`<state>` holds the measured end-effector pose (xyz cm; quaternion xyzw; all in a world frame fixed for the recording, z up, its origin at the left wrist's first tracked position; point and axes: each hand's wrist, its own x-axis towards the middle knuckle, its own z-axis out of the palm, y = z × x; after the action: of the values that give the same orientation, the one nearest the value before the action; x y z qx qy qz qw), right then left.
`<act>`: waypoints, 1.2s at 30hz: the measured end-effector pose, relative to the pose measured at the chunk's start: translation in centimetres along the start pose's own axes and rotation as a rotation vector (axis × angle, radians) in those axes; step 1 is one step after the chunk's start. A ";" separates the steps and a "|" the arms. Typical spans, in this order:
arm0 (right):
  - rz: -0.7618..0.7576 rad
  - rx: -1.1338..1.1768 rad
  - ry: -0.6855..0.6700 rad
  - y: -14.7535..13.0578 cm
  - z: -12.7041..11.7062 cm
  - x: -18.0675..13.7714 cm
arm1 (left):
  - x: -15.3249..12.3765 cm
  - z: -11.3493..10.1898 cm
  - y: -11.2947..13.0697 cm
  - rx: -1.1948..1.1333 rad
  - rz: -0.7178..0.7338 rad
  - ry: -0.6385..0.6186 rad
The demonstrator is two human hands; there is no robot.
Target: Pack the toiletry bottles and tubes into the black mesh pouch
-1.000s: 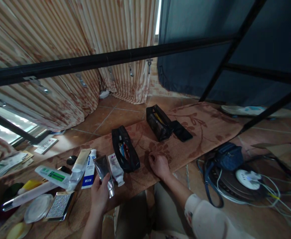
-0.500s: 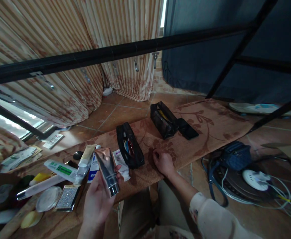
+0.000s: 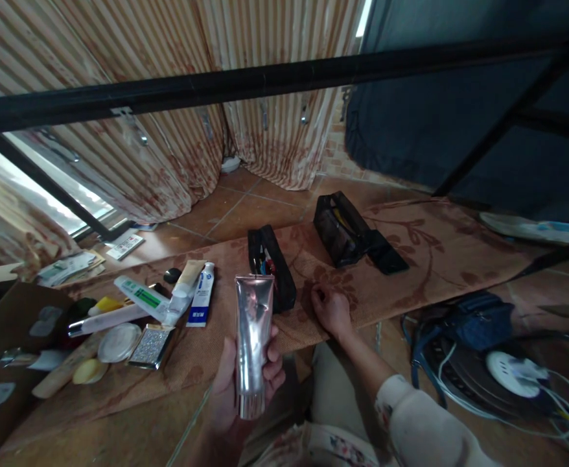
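Note:
My left hand [image 3: 225, 389] is closed round a shiny silver squeeze tube [image 3: 254, 337], held upright with its cap end down, above the bench's front edge. My right hand [image 3: 332, 310] rests on the brown patterned cloth [image 3: 430, 259] with its fingers curled in, and nothing shows in them. Between the hands and farther back lies an unzipped black pouch [image 3: 284, 279] with pens or slim items inside, partly covered by the silver tube. Past my right hand stand a second open black pouch [image 3: 337, 237] and a dark phone [image 3: 387, 253].
Left on the cloth lie a blue-and-white tube [image 3: 201, 295], a green-and-white tube [image 3: 141, 297], a glittery compact [image 3: 152, 346], a round clear case [image 3: 119, 342] and a cardboard box [image 3: 22, 311]. A black metal bar [image 3: 265, 84] crosses ahead. A power strip [image 3: 512, 373] with cables sits at right.
My left hand has moved right and turned the silver tube more upright. The view has shifted left. A white tube seen beside the near pouch is out of sight now. My right hand stays on the cloth.

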<state>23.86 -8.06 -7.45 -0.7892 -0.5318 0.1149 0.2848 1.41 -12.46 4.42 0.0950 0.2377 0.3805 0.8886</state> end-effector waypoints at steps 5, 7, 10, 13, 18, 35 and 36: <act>-0.006 -0.016 0.013 0.2 0.2 0.1 | 0.0 0.0 -0.6 0.060 -0.036 -0.053; -0.006 -0.024 0.018 0.2 0.2 0.1 | 0.1 0.0 -0.7 0.074 -0.034 -0.049; -0.012 -0.027 0.023 0.3 0.2 0.0 | 0.2 -0.2 -0.7 0.076 0.004 -0.033; -0.012 -0.033 0.027 0.4 0.2 0.0 | 0.2 -0.6 -0.6 0.066 0.062 -0.013; -0.022 -0.040 0.025 0.4 0.1 0.0 | 0.2 -1.1 -0.3 0.016 0.089 -0.001; -0.077 -0.068 0.070 0.6 0.1 -0.2 | -0.1 -2.5 -0.3 0.064 0.065 0.064; -0.079 -0.068 0.076 0.7 0.1 -0.2 | 0.0 -2.6 -0.2 0.064 0.069 0.063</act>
<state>24.26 -8.37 -7.91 -0.7804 -0.5551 0.0553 0.2824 0.21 -12.65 2.09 0.1194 0.2743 0.4061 0.8635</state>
